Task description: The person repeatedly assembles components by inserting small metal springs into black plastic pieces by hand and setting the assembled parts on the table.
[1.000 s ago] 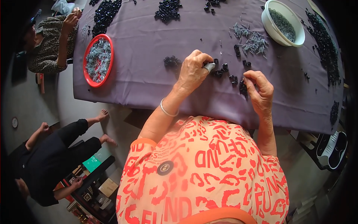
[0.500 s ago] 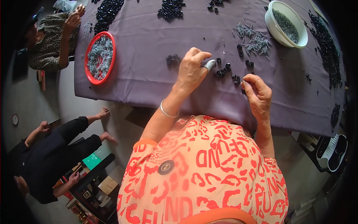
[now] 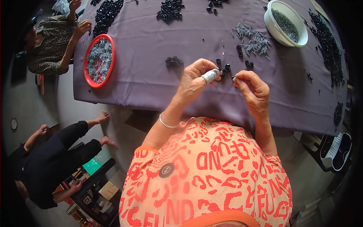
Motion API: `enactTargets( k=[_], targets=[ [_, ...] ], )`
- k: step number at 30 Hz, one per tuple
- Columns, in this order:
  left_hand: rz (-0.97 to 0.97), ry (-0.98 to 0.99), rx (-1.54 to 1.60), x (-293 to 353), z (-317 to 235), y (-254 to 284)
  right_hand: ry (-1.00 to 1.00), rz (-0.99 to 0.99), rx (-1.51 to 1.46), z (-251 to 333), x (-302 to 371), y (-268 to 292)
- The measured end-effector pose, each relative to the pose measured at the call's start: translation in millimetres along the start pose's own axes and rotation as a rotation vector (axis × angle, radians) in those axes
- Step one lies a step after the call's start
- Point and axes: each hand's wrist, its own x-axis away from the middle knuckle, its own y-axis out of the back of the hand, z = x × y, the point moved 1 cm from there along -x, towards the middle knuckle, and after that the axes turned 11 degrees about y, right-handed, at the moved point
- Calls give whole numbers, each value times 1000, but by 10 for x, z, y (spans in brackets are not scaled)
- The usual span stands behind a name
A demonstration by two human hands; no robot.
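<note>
My left hand point(image 3: 194, 81), its thumb wrapped in silvery-white tape, is closed in a pinch over the purple cloth. A small black piece shows at its fingertips, right beside a cluster of small black plastic pieces point(image 3: 227, 68). Just to the right, my right hand point(image 3: 256, 92) also pinches, thumb against forefinger. Something tiny and dark shows at its tips, too small to name. Beyond the hands lie more black pieces point(image 3: 239, 51) and a loose scatter of thin clear-grey pins point(image 3: 257, 42). A dark clump of pieces point(image 3: 174, 61) sits left of my left hand.
A white bowl point(image 3: 269, 22) of grey pins stands at the far right, a red-rimmed tray point(image 3: 86, 72) of clear pieces at the left. Black piles point(image 3: 170, 10) lie along the far side and right edge point(image 3: 328, 49). Two other people are at the left, one point(image 3: 51, 45) at the table.
My left hand has come right and its fingers have closed beside the black pieces. My right hand has moved slightly left, still pinching. The person at the table has moved their hands apart.
</note>
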Motion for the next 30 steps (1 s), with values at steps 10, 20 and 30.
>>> enactTargets(
  k=[10,20,30],
  targets=[
    [44,-27,135,258,209,-55,239,39,341,109,-18,-232],
    [-195,-552,-542,372,277,-16,378,201,571,128,44,-323],
    [-31,-86,-57,470,414,28,-1,191,279,148,123,-348]
  ],
)
